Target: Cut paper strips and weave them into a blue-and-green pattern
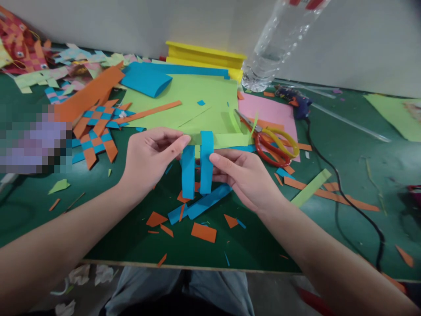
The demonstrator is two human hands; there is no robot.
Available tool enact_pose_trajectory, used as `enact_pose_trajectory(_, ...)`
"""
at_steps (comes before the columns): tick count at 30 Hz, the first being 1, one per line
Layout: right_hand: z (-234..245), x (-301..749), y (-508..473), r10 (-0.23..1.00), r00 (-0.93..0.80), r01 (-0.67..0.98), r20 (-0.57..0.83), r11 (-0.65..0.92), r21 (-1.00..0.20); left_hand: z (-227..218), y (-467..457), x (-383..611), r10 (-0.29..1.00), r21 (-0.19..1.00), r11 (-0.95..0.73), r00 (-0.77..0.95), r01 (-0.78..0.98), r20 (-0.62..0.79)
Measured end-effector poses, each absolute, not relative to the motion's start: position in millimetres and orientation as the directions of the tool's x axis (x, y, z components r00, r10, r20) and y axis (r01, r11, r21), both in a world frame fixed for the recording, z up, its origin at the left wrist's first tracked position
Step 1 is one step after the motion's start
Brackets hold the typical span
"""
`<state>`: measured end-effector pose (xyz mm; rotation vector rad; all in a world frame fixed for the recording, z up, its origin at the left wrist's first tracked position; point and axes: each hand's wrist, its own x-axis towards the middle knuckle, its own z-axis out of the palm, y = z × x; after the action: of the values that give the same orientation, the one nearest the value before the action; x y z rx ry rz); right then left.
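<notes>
My left hand (153, 153) pinches the left end of a light green paper strip (232, 140) between thumb and fingers. Two blue paper strips (206, 162) hang down from the green one, side by side with a gap between them. The thumb and fingers of my right hand (241, 173) close on the right-hand blue strip just below the green strip. Under my hands, more blue strips (208, 202) and an orange paper scrap (204, 232) lie on the green table (125, 237). Scissors with red and yellow handles (272, 142) rest beyond my right hand.
Woven orange and blue paper pieces (98, 123) lie at left beside an orange sheet (92, 92). Behind are a green sheet (204, 98), a rolled blue sheet (144, 81) and a plastic bottle (269, 52). A glue gun (297, 103) trails a black cord (332, 169) at right.
</notes>
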<state>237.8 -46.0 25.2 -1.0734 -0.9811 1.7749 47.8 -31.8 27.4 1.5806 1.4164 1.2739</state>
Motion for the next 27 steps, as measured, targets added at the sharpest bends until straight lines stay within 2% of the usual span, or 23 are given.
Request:
enact_pose_trajectory(7,21,233,-50,0.958,-0.211,-0.221,-0.193,-0.24,-0.945,31,-39,54,0.964,0.907,-0.228,-0.046,0.354,0.26)
enact_pose_trajectory(11,24,232,-50,0.974,-0.186,-0.134,-0.131,-0.157,-0.978,31,-38,53,0.968,0.92,-0.234,-0.013,0.315,0.25)
enact_pose_trajectory(15,29,233,-51,0.979,-0.195,-0.036,-0.063,-0.071,-0.997,30,-37,52,0.972,0.928,-0.217,-0.025,0.302,0.236)
enact_pose_trajectory(19,33,235,-53,0.961,-0.272,0.014,-0.053,-0.051,-0.999,29,-36,51,0.967,0.918,-0.223,-0.046,0.327,0.251)
enact_pose_trajectory(22,32,235,-53,0.956,-0.286,-0.045,-0.071,-0.088,-0.995,27,-37,51,0.964,0.928,-0.248,-0.021,0.277,0.264)
enact_pose_trajectory(27,25,230,-52,0.959,-0.225,-0.238,-0.173,-0.226,-0.945,25,-39,53,0.972,0.944,-0.229,0.007,0.237,0.234)
